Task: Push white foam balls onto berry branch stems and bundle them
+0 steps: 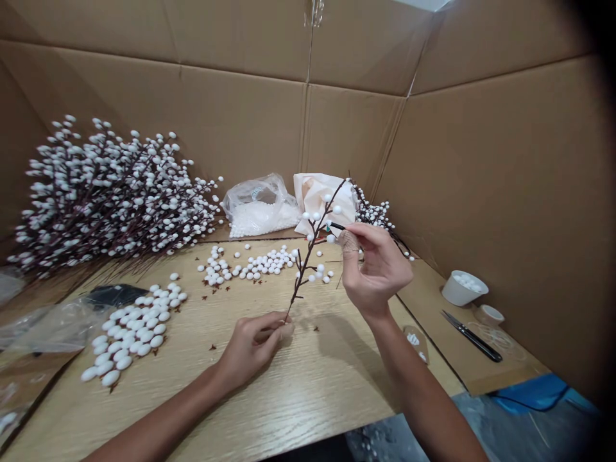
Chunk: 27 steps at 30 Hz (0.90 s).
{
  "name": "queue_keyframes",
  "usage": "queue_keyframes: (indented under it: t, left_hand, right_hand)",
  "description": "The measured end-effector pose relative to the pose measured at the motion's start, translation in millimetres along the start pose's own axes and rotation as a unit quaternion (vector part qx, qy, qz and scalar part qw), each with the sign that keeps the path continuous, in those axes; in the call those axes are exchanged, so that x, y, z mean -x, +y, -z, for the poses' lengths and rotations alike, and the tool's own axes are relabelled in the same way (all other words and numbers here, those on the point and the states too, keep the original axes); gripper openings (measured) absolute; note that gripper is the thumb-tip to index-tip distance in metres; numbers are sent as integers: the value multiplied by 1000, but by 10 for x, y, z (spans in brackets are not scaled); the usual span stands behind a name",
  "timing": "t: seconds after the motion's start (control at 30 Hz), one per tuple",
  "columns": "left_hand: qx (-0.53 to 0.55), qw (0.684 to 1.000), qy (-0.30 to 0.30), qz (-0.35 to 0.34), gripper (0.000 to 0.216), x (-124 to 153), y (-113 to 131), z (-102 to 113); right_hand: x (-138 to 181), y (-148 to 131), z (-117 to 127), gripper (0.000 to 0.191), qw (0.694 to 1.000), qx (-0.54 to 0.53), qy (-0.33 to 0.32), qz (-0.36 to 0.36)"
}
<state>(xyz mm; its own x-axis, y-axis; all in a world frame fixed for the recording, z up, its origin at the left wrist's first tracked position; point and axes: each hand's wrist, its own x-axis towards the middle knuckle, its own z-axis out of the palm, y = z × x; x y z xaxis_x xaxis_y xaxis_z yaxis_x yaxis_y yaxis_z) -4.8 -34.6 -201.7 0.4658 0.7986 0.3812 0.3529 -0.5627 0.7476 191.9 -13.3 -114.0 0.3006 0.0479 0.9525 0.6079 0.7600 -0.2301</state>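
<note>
My left hand (262,339) is closed around the bottom of a dark brown artificial berry branch (308,256), which leans up to the right. White berries sit on its upper twigs, while several lower twigs are bare. In my right hand (375,263), pinched between thumb and fingers, is a thin black stick (337,226). Its greenish tip is at the branch's upper twigs; whether it touches a berry I cannot tell. Loose white berries (267,264) lie on the table behind the branch, and larger white oval ones (137,330) are spread on the left.
A big heap of berry branches (120,192) fills the back left. Behind the table stand a clear bag of white beads (262,212) and a white bag (308,186). On the right are a white cup (464,289), a tape roll (489,314) and a black-handled knife (474,337).
</note>
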Motion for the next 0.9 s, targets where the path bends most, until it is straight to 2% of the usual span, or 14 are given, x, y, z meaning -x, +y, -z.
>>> queue_keyframes:
  t: [0.17,0.37,0.6,0.9]
  left_hand:
    - [-4,1000,3,2,21,5,0,4]
    - [-11,1000,9,-9,21,-6,-1,1]
    - [-39,999,2,-37,20,11,-77,-17]
    - [-93,992,9,-88,18,-1,-109,-26]
  right_hand:
    - [-25,-16,7,20,999,-27,43,-7]
    - [-62,-61,32,21,997,-40,57,-16]
    - [-243,5,153,16,988,-54,142,-37]
    - [-360,126,245,9,991,-38,111,-59]
